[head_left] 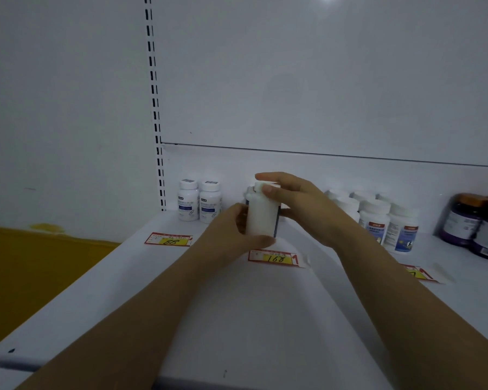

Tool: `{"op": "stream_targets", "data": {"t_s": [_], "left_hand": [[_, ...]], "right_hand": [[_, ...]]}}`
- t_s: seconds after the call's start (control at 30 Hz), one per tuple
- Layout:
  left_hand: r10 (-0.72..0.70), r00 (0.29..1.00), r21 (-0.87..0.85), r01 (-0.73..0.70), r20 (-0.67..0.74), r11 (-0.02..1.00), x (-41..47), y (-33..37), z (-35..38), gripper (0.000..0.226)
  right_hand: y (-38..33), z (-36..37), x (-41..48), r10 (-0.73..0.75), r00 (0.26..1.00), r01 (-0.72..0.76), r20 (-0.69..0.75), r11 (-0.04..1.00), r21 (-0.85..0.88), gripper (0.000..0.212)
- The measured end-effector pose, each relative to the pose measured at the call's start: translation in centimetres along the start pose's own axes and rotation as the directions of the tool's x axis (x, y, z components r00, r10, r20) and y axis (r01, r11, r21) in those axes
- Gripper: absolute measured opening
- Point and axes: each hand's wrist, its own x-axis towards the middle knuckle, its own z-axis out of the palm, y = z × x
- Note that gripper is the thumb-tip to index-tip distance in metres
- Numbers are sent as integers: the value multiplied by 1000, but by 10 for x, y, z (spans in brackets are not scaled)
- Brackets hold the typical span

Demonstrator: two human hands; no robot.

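so the white bottle (261,218) is upright in the middle of the frame, just behind the 168 price tag (273,258), with both hands on it. the left hand (237,229) has its fingers curled round the lower body, and the right hand (302,209) pinches the cap end with thumb and fingers. the thumb hides the base, so i can't tell if it's sitting on the shelf (237,305) or hanging just above it.

stuff i think could go sideways:

- if the right hand twists or pulls at the cap while the left grip is loose, the smooth plastic body probably spins or slips and the bottle drops onto the shelf.
- letting go before the base is flat looks risky. it's tall and narrow, so a slight tilt likely tips it over, and then it rolls toward the front edge at the bottom of the frame.
- the right forearm runs just beside the cluster of white bottles (389,220) at centre right. a careless pull back could clip the front ones and domino them toward the dark jars (473,223) at the right edge.
- the pair of white bottles (199,202) left of centre stand well apart, so i'd guess they're safe.
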Motion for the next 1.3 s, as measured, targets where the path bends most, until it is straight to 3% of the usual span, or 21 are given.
{"op": "stream_targets", "data": {"t_s": [0.1,0.2,0.33,0.47,0.53,0.7,0.83,1.13,1.3], "left_hand": [[18,996,97,-9,-93,995,1,-2,1,62],[-19,1000,53,19,0,998,1,0,-1,57],[-82,990,64,75,113,995,1,-1,1,55],[-58,997,189,66,-47,980,3,-3,0,57],[-27,995,245,50,-96,968,2,-3,-1,54],[-51,999,115,48,19,992,2,-1,1,46],[-61,994,69,55,94,996,1,3,0,35],[-79,995,47,76,59,996,1,4,0,52],[-58,996,39,55,75,998,2,2,-2,46]], "right_hand": [[1,5,0,-95,989,71,-114,978,-194,28],[0,0,0,-76,989,68,-128,995,-71,32],[2,-7,1,3,1000,-4,12,998,56,39],[3,-1,0,-21,999,15,-39,988,-155,40],[2,-1,0,-55,994,39,-92,985,-170,39],[1,-8,0,-31,993,27,-115,999,-43,35],[-2,-8,-3,-58,995,50,-76,993,-102,33],[0,-5,0,-27,998,20,-61,993,-116,38],[-3,-5,-2,-54,994,42,-94,991,-124,38]]}}
